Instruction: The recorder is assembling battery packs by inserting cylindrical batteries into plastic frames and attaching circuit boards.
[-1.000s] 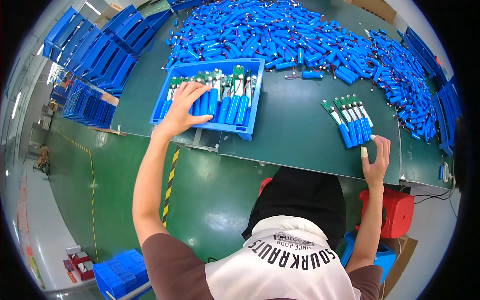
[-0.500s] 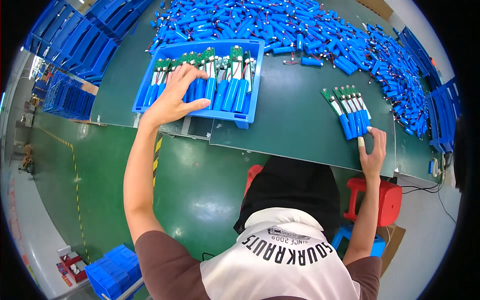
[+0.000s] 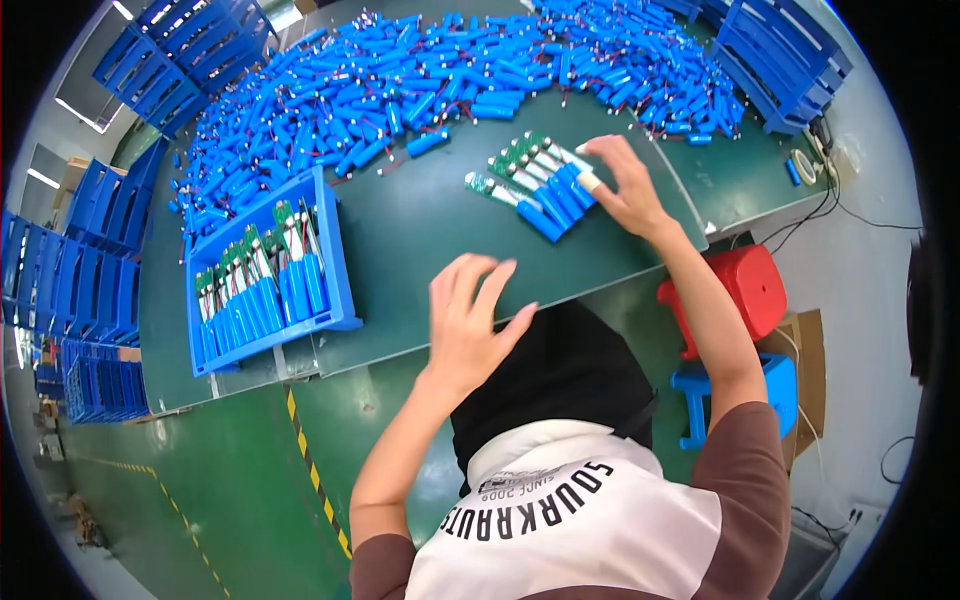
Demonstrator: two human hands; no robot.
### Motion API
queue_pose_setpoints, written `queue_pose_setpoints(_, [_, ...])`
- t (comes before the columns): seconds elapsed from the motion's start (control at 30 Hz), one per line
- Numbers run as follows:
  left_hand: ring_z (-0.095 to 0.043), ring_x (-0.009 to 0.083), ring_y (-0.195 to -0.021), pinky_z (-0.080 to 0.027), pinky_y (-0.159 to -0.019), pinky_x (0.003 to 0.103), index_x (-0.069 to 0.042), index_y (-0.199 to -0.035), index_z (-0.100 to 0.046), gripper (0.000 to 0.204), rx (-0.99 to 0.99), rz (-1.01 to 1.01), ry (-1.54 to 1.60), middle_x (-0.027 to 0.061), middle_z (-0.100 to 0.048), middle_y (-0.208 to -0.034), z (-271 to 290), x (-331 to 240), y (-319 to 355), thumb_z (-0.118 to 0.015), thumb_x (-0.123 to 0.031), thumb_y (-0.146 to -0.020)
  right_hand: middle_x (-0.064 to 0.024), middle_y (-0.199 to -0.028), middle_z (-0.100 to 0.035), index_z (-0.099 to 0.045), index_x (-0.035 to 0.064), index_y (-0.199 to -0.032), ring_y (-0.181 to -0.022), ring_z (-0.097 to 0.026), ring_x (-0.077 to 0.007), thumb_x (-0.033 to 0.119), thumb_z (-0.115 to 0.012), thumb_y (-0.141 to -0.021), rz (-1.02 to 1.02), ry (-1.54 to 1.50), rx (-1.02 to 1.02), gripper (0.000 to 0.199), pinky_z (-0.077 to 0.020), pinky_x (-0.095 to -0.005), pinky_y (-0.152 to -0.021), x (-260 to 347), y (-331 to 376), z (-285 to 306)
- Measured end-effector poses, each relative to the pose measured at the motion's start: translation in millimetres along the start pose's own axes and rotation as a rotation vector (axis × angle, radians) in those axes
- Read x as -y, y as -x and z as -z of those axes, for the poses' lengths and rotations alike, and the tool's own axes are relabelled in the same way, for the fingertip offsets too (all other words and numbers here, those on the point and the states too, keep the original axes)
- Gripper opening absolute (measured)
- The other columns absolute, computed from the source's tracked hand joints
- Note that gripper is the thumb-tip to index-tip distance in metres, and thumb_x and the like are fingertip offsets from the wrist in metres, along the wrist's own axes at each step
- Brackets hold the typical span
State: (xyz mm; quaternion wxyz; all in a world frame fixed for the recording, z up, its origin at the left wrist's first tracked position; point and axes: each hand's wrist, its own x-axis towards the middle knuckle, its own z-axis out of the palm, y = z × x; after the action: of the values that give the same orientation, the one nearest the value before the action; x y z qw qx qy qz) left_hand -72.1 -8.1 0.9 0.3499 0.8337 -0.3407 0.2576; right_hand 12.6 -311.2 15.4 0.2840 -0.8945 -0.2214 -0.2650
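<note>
A row of blue battery packs with white strips and green circuit boards [image 3: 550,190] lies fanned on the table. My right hand [image 3: 628,190] is at the row's right side, fingers apart, its fingertips at the outermost pack; one fingertip wears a pale cover. My left hand [image 3: 470,320] hovers over the table's front edge with fingers spread and nothing in them. To its left, a blue plastic bin [image 3: 345,300] holds several similar battery packs [image 3: 255,290], standing side by side with their boards toward the far side.
A large heap of blue cells with wires [image 3: 400,90] spreads across the back of the green table [image 3: 400,220]. Blue racks [image 3: 775,60] stand at the far right, near a tape roll [image 3: 803,167]. A red stool [image 3: 745,290] and a blue stool [image 3: 780,390] are below at right.
My left hand has left the bin and come right, toward the table's front middle. My right hand has shifted from the packs' lower ends to their right side. The view has turned rightward.
</note>
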Motion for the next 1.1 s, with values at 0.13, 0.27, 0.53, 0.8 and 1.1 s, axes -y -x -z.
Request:
queue_pose_setpoints(0.13, [-0.041, 0.0371, -0.126, -0.035, -0.101, 0.051, -0.003, -0.142, -0.044, 0.091, 0.152, 0.150, -0.142, 0.0189, -0.044, -0.136, -62, -9, -65, -0.085, -0.044, -0.072, -0.0203, -0.115, -0.062, -0.060, -0.0022, -0.119, -0.110, -0.061, -0.0379, 0.014, -0.056, -0.092, -0.152, -0.196, -0.046, 0.032, -0.0482, -0.0410, -0.097, -20, -6, -32])
queue_pose_setpoints(0.27, [-0.043, 0.0377, -0.123, -0.033, -0.100, 0.052, -0.002, -0.141, -0.046, 0.088, 0.202, 0.197, -0.266, 0.0209, -0.047, -0.130, -122, 1, -78, -0.081, -0.049, -0.075, -0.0232, -0.115, -0.064, -0.061, -0.0016, -0.117, -0.106, -0.062, -0.0409, 0.013, -0.052, -0.096, -0.176, -0.238, -0.116, 0.027, -0.0493, -0.0441, -0.093, -19, 4, -48])
queue_pose_setpoints(0.53, [-0.045, 0.0364, -0.111, -0.035, -0.085, 0.047, -0.002, -0.134, -0.048, 0.075, 0.178, 0.270, -0.334, 0.0194, -0.048, -0.119, -138, -9, -91, -0.080, -0.034, -0.074, -0.0191, -0.101, -0.064, -0.062, -0.0008, -0.109, -0.095, -0.061, -0.0388, 0.017, -0.055, -0.097, -0.103, -0.162, -0.106, 0.023, -0.0496, -0.0461, -0.083, 3, -2, -40])
queue_pose_setpoints(0.8, [-0.044, 0.0357, -0.113, -0.036, -0.086, 0.049, -0.005, -0.127, -0.057, 0.068, 0.153, 0.190, -0.353, 0.0179, -0.046, -0.130, -144, -3, -92, -0.084, -0.025, -0.068, -0.0190, -0.101, -0.063, -0.060, -0.0004, -0.112, -0.095, -0.059, -0.0397, 0.013, -0.060, -0.091, -0.049, -0.157, -0.069, 0.025, -0.0494, -0.0479, -0.082, 1, -1, -35])
queue_pose_setpoints(1.1, [-0.046, 0.0356, -0.114, -0.038, -0.087, 0.050, -0.001, -0.132, -0.053, 0.072, 0.285, 0.228, -0.362, 0.0173, -0.050, -0.127, -145, -5, -93, -0.080, -0.032, -0.074, -0.0195, -0.103, -0.063, -0.060, -0.0003, -0.109, -0.097, -0.059, -0.0393, 0.013, -0.059, -0.090, -0.117, -0.125, -0.148, 0.023, -0.0490, -0.0476, -0.084, -8, 7, -38])
